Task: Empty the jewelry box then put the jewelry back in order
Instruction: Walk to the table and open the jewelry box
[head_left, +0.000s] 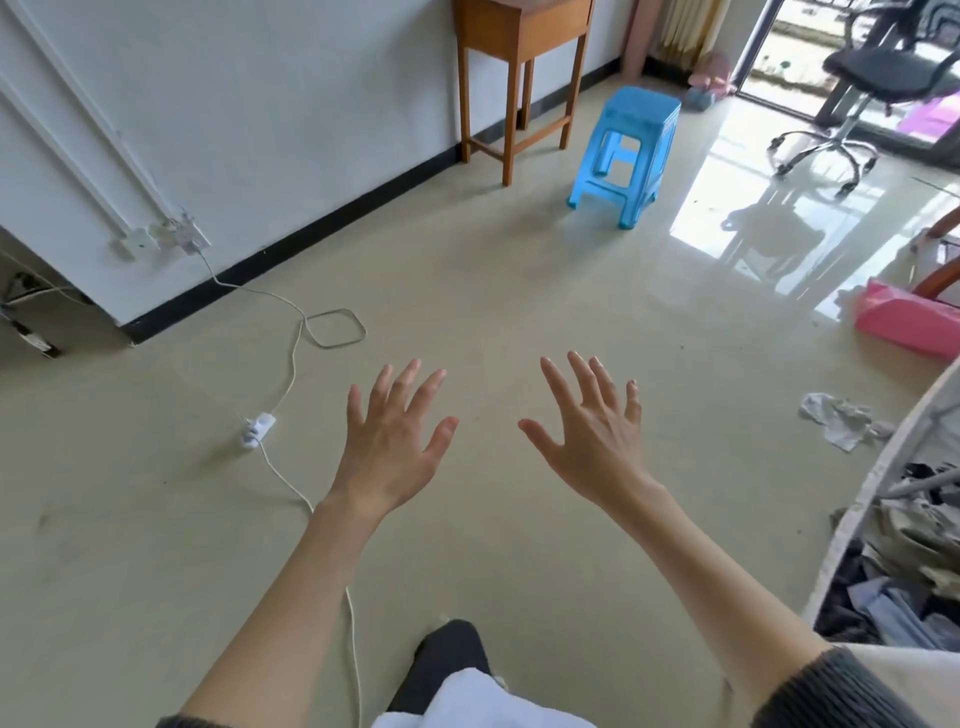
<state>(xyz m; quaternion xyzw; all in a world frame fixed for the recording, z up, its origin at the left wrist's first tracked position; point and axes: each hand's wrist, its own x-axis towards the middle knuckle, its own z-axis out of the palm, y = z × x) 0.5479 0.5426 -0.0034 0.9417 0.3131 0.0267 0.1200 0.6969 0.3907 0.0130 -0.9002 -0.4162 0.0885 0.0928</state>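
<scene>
My left hand (392, 441) and my right hand (592, 431) are stretched out side by side in front of me, backs up, fingers spread and straight, holding nothing. Both hover over bare beige floor tiles. No jewelry box or jewelry shows anywhere in the head view.
A white cable with a switch (258, 428) runs across the floor at left. A blue plastic stool (626, 150) and a wooden table (519, 62) stand ahead by the wall. An office chair (857, 104), a pink bag (906, 322), crumpled paper (839, 421) and a basket of clothes (893, 561) lie at right.
</scene>
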